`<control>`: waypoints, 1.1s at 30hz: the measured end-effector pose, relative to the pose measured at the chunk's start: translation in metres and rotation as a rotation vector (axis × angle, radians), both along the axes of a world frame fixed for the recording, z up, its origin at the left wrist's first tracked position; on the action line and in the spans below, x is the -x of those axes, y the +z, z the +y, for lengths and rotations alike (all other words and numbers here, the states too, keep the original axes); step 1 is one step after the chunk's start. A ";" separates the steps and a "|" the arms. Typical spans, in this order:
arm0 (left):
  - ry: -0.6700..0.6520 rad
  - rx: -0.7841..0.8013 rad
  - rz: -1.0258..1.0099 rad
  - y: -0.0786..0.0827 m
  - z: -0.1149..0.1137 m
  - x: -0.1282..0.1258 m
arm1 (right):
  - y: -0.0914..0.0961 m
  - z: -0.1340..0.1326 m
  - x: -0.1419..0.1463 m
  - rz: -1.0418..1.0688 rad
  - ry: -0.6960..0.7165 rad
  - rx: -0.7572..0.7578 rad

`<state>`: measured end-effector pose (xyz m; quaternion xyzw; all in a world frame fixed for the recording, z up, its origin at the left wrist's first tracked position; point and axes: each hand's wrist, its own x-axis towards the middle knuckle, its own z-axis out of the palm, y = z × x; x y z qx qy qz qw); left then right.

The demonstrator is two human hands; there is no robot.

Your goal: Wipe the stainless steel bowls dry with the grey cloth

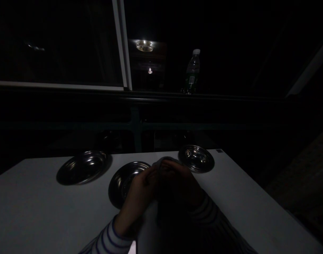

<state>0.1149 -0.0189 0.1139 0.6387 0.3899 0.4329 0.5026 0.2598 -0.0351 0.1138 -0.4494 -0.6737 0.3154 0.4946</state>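
Observation:
In the dim light, my left hand point(140, 192) is raised above the front of a white table with its fingers curled. My right hand point(182, 181) meets it, mostly in shadow, its fingers bent as well. Both grip a greyish, cloth-like piece point(161, 160), whose folded edge shows between the fingers; darkness hides the rest of it. Behind my left hand lies a shiny metal basin point(119, 185), partly covered by that hand. A second metal basin point(82, 168) is farther left, and a smaller metal bowl point(196, 158) sits beyond my right hand.
The white table point(58, 215) ends at a dark rail. Beyond it, a plastic bottle point(193, 72) with a green label and white cap stands on the ledge by the window frame point(121, 42). A small dark square point(219, 151) marks the table's far right corner.

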 end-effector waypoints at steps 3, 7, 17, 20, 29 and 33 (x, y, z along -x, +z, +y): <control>-0.001 -0.001 0.025 0.003 -0.001 0.001 | -0.002 -0.001 0.001 -0.156 -0.048 -0.039; 0.020 0.080 0.046 0.005 -0.003 0.000 | -0.003 -0.002 0.001 -0.214 0.008 -0.027; 0.082 0.019 0.092 0.007 0.007 0.014 | 0.001 -0.003 -0.006 -0.212 -0.003 -0.030; 0.199 0.099 0.045 0.013 0.015 0.029 | 0.004 -0.001 -0.024 -0.235 -0.223 0.018; 0.416 0.215 -0.199 0.017 0.034 0.062 | 0.012 0.006 -0.067 0.017 -0.439 -0.063; 0.385 0.206 -0.127 0.019 0.036 0.069 | 0.007 0.009 -0.073 0.120 -0.469 0.000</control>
